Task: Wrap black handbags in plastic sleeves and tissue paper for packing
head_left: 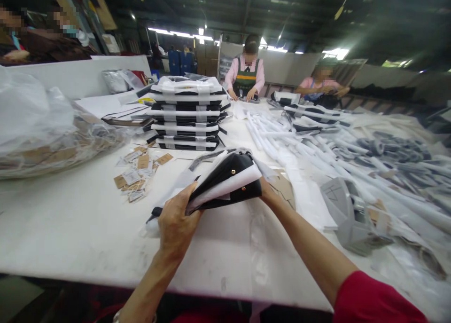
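A black bag (225,176) with small gold-coloured studs is tilted over the table in front of me, with a white roll of padding (232,184) along it. My left hand (179,215) is closed around its left end, thumb on the near side. At the right end, my right hand (265,191) holds the bag from behind, its fingers hidden by it. Clear plastic and a grey strap-like piece show behind the bag. Left of it lies a heap of brown and white paper tags (143,168) with strings.
Beyond the bag stands a stack of wrapped black bags (188,118). A large clear plastic sack (42,125) is at the left. To the right are a grey tape dispenser (347,210) and many white rolls (338,158). Co-workers (245,76) work across the table.
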The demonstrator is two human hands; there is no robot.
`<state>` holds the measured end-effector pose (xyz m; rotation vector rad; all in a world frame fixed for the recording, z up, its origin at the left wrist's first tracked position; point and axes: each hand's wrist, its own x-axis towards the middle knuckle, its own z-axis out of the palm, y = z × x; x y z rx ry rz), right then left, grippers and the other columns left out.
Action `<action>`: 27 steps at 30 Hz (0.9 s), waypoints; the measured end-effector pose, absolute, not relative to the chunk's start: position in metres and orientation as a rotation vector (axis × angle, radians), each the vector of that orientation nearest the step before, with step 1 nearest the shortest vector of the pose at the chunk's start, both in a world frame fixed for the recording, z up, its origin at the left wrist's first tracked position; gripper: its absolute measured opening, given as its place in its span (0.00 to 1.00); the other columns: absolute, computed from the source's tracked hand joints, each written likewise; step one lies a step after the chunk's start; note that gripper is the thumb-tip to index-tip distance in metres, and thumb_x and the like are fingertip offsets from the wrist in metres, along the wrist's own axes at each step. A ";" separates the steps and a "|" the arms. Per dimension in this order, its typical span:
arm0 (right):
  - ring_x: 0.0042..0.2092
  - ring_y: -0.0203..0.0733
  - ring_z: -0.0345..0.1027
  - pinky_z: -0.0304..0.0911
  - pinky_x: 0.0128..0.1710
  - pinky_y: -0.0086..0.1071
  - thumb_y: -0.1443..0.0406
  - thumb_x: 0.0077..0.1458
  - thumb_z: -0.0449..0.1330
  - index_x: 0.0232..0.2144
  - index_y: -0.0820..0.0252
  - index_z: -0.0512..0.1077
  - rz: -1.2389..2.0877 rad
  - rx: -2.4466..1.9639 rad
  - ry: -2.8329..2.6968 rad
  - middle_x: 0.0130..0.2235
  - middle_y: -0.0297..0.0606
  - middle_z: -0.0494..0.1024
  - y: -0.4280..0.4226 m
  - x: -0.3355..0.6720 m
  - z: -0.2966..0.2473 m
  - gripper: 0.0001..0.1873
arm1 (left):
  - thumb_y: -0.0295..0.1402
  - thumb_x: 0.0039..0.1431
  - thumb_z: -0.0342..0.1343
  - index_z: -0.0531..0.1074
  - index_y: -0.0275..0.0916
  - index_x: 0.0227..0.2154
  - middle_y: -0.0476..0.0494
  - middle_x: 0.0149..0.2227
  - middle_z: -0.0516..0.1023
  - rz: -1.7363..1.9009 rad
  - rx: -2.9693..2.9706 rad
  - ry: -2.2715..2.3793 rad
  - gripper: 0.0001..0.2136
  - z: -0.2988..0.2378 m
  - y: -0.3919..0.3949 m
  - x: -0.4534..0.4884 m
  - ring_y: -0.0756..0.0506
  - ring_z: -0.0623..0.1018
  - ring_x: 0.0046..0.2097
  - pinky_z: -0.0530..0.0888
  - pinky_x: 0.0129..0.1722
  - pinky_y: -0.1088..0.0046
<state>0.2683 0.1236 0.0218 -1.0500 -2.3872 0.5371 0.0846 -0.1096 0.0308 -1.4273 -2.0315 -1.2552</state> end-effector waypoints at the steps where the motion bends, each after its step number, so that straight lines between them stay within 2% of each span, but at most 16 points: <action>1: 0.59 0.57 0.64 0.61 0.57 0.50 0.66 0.60 0.51 0.58 0.59 0.67 0.519 -1.087 -2.374 0.55 0.47 0.75 0.118 0.278 0.023 0.24 | 0.28 0.54 0.61 0.70 0.45 0.54 0.45 0.49 0.80 -1.256 -1.427 -2.035 0.24 0.031 -0.110 0.085 0.40 0.79 0.48 0.74 0.50 0.65; 4: 0.64 0.57 0.58 0.54 0.62 0.54 0.60 0.63 0.50 0.64 0.60 0.59 0.466 -1.135 -2.366 0.62 0.49 0.67 0.085 0.316 0.020 0.28 | 0.29 0.54 0.61 0.70 0.45 0.55 0.45 0.49 0.80 -1.285 -1.395 -2.073 0.23 0.033 -0.110 0.083 0.39 0.79 0.48 0.74 0.50 0.64; 8: 0.69 0.54 0.45 0.40 0.67 0.57 0.52 0.64 0.51 0.67 0.58 0.52 0.292 -0.949 -2.642 0.68 0.47 0.55 0.028 0.355 0.001 0.35 | 0.31 0.54 0.62 0.71 0.46 0.54 0.46 0.48 0.80 -1.301 -1.348 -2.108 0.23 0.036 -0.110 0.083 0.39 0.80 0.47 0.74 0.49 0.65; 11: 0.70 0.52 0.42 0.39 0.68 0.56 0.49 0.64 0.49 0.68 0.57 0.50 0.339 -0.929 -2.808 0.69 0.46 0.52 0.004 0.354 -0.013 0.36 | 0.32 0.54 0.62 0.71 0.45 0.54 0.45 0.48 0.80 -1.270 -1.362 -2.090 0.22 0.037 -0.106 0.088 0.39 0.80 0.47 0.74 0.49 0.65; 15: 0.70 0.53 0.41 0.37 0.67 0.57 0.48 0.64 0.48 0.67 0.58 0.52 0.359 -0.983 -2.804 0.69 0.49 0.51 0.003 0.330 -0.018 0.36 | 0.31 0.54 0.63 0.71 0.43 0.53 0.43 0.47 0.81 -1.247 -1.414 -2.029 0.22 0.037 -0.097 0.102 0.38 0.80 0.47 0.74 0.48 0.65; 18: 0.69 0.55 0.44 0.39 0.67 0.58 0.47 0.63 0.50 0.65 0.59 0.57 0.332 -0.993 -2.741 0.67 0.50 0.56 0.006 0.318 -0.017 0.35 | 0.32 0.53 0.64 0.72 0.43 0.53 0.42 0.47 0.81 -1.262 -1.406 -2.052 0.22 0.039 -0.091 0.108 0.38 0.80 0.46 0.74 0.48 0.64; 22: 0.62 0.54 0.61 0.46 0.64 0.58 0.56 0.65 0.51 0.53 0.56 0.72 0.255 -0.967 -2.546 0.58 0.45 0.73 0.012 0.321 -0.007 0.20 | 0.34 0.51 0.66 0.71 0.44 0.53 0.44 0.46 0.81 -1.350 -1.296 -2.183 0.24 0.049 -0.091 0.106 0.38 0.80 0.46 0.74 0.48 0.64; 24: 0.55 0.52 0.68 0.55 0.60 0.53 0.61 0.65 0.51 0.47 0.55 0.76 0.218 -0.890 -2.510 0.52 0.44 0.78 0.020 0.319 0.003 0.15 | 0.35 0.51 0.66 0.71 0.45 0.53 0.45 0.46 0.81 -1.432 -1.217 -2.263 0.25 0.056 -0.093 0.102 0.39 0.80 0.46 0.74 0.48 0.64; 27: 0.52 0.48 0.68 0.64 0.52 0.42 0.69 0.64 0.49 0.48 0.56 0.75 0.191 -0.835 -2.664 0.51 0.44 0.77 0.039 0.302 0.018 0.17 | 0.36 0.51 0.66 0.70 0.45 0.54 0.46 0.46 0.81 -1.532 -1.133 -2.337 0.26 0.064 -0.096 0.097 0.40 0.80 0.46 0.74 0.48 0.65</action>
